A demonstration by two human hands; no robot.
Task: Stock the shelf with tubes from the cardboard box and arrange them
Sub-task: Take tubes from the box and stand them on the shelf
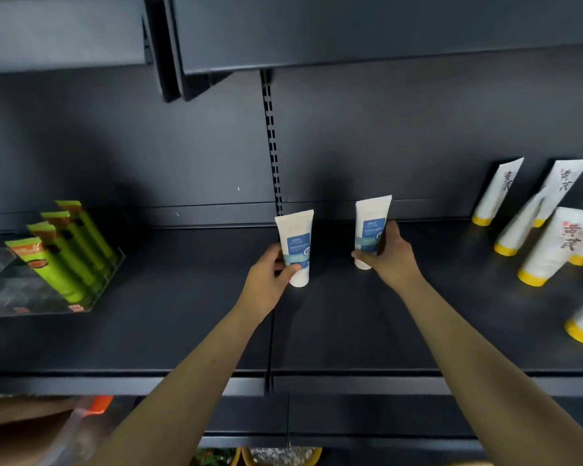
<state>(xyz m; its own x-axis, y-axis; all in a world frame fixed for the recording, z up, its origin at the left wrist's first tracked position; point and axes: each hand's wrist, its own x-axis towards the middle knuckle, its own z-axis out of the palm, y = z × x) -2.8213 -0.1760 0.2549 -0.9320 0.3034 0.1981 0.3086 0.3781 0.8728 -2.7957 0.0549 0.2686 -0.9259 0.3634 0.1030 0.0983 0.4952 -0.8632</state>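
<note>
Two white tubes with blue labels stand cap-down on the dark shelf [182, 331]. My left hand [268, 277] grips the left tube [297, 243] around its lower half, near the seam between two shelf boards. My right hand [389, 253] grips the right tube [371, 227], which stands a little farther back. The two tubes are a hand's width apart and both are upright. The cardboard box is not in view.
Several green tubes [68, 250] lean in a clear rack at the left. Several white tubes with yellow caps [552, 250] stand at the right. A slotted upright [271, 142] runs up the back panel. An upper shelf [350, 31] hangs overhead.
</note>
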